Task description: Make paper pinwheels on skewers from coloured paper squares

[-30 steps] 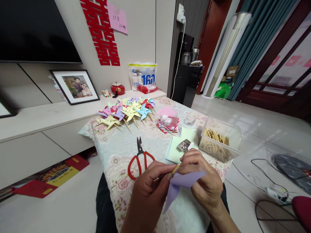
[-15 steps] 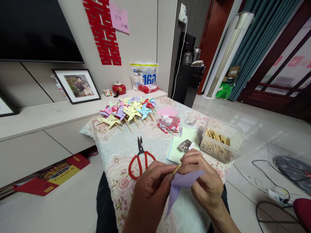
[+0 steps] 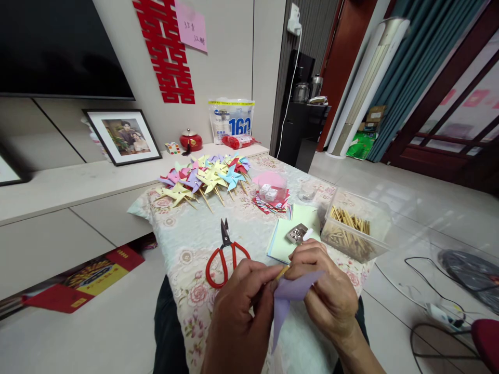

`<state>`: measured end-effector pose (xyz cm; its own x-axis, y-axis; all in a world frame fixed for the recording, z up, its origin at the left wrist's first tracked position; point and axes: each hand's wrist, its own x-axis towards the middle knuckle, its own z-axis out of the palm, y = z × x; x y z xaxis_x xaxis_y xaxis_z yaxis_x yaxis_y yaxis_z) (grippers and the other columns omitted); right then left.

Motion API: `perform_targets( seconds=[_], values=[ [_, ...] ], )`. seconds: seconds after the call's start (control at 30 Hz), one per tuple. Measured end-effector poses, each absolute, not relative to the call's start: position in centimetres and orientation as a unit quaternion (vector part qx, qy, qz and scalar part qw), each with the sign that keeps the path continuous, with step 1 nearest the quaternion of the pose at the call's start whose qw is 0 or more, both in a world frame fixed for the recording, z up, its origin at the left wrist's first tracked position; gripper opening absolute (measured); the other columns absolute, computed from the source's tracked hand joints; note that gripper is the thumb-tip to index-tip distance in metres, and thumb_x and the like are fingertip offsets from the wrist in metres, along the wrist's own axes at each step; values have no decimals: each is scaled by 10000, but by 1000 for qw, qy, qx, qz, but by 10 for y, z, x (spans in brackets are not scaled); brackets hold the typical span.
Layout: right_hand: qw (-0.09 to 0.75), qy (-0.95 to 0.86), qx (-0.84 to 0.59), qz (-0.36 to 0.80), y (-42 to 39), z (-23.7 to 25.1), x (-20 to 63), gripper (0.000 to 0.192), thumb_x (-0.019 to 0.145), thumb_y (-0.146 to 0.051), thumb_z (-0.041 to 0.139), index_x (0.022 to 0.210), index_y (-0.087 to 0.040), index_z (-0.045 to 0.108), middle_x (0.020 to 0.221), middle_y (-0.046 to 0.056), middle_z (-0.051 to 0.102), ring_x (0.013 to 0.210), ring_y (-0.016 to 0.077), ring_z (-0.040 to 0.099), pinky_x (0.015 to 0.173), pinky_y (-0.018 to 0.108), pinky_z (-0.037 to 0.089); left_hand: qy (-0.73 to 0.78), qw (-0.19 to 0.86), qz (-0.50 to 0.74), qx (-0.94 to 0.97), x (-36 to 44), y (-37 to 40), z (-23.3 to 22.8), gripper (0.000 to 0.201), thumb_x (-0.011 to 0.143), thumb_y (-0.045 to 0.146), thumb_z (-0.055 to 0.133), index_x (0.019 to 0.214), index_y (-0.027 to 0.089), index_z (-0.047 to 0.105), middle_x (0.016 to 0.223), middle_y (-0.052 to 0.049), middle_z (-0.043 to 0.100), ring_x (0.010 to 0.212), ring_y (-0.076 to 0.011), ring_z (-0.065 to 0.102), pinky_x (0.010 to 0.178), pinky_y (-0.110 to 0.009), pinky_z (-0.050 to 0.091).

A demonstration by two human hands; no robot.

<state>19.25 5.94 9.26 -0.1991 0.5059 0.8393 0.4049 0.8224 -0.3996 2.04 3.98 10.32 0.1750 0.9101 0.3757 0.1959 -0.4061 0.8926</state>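
Lower centre: one smooth, folded purple paper (image 3: 295, 289) and one slim wooden stick (image 3: 283, 271), both between the hands. Left hand (image 3: 242, 306) pinches stick; right hand (image 3: 329, 285), fingers curled, grips paper at stick's far end. Centre: one pair of red-handled metal scissors (image 3: 226, 250). Centre left: paper pinwheels (image 3: 210, 179), overlapping, count unclear.

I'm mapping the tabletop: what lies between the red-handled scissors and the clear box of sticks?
In the head view, pale green paper with a small metal container on it lies between the scissors and the clear box.
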Motion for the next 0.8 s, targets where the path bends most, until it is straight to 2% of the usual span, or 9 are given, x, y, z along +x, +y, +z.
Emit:
perform_targets(
  seconds=[0.2,0.8],
  values=[
    [567,-767,-298,35,61,92,193,285,836,21,478,940,-186,643,838,52,641,795,209,595,731,419,469,411,385,499,658,21,40,99,282,919,188,574,1115,291,749,931,-39,706,857,-171,668,755,-269,538],
    [557,-770,-307,50,62,84,193,277,858,4,492,971,-208,631,852,54,633,816,218,593,728,427,472,412,403,509,639,24,43,97,278,908,175,580,1086,298,755,909,-15,713,832,-153,678,730,-243,536]
  ],
)
